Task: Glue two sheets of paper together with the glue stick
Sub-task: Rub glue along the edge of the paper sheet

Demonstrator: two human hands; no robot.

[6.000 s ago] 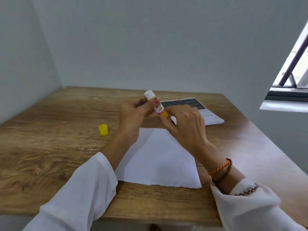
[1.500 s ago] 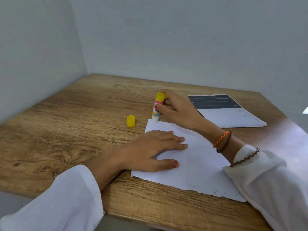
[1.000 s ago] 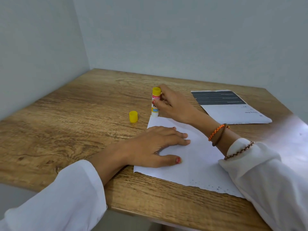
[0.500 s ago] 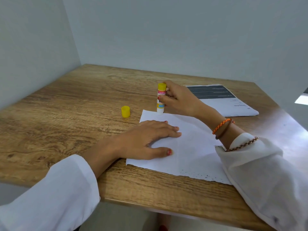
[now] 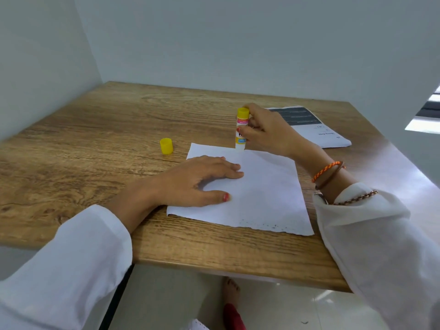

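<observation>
While the left hand (image 5: 197,181) lies flat, the right grip (image 5: 262,134) holds the glue stick (image 5: 241,129) at the sheet (image 5: 269,194) far edge.

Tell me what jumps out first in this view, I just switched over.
The right hand holds a yellow-ended glue stick upright, tip down on the far edge of a white sheet at table centre. The left hand presses flat on that sheet. The yellow cap stands left of it; a dark-banded printed sheet lies far right.

Wood-grain table (image 5: 95,144) sitting in corner betw. two plain pale grey walls (image 5: 238,44). Window (image 5: 428,115) showing at far R edge, daylight coming in. Glossy light floor (image 5: 297,306) reflecting below.
</observation>
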